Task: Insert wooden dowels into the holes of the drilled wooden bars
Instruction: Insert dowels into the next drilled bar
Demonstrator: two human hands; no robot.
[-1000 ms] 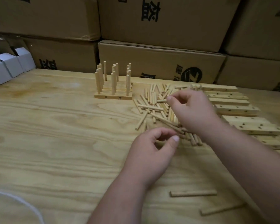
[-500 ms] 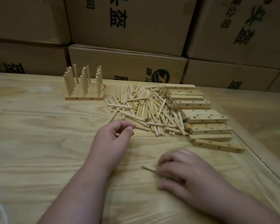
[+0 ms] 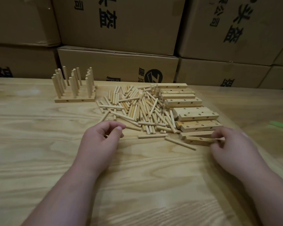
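Observation:
A heap of loose wooden dowels (image 3: 137, 108) lies mid-table. To its right sit several drilled wooden bars (image 3: 196, 115) in a row, stacked in places. My right hand (image 3: 232, 144) pinches the right end of the nearest drilled bar (image 3: 197, 140); the hand is blurred. My left hand (image 3: 103, 139) rests on the table in front of the heap, fingers loosely curled, thumb near the index tip, with nothing visible in it. A single dowel (image 3: 180, 143) lies between my hands. At the back left stand filled bars with upright dowels (image 3: 73, 88).
Stacked cardboard boxes (image 3: 118, 69) form a wall along the table's far edge. The plywood table (image 3: 39, 144) ends in a right edge just beyond the bars. A green blur (image 3: 281, 125) lies past that edge.
My right hand has left the dowel near the table's front and moved right and forward onto the nearest bar. My left hand has hardly moved. The view has shifted slightly.

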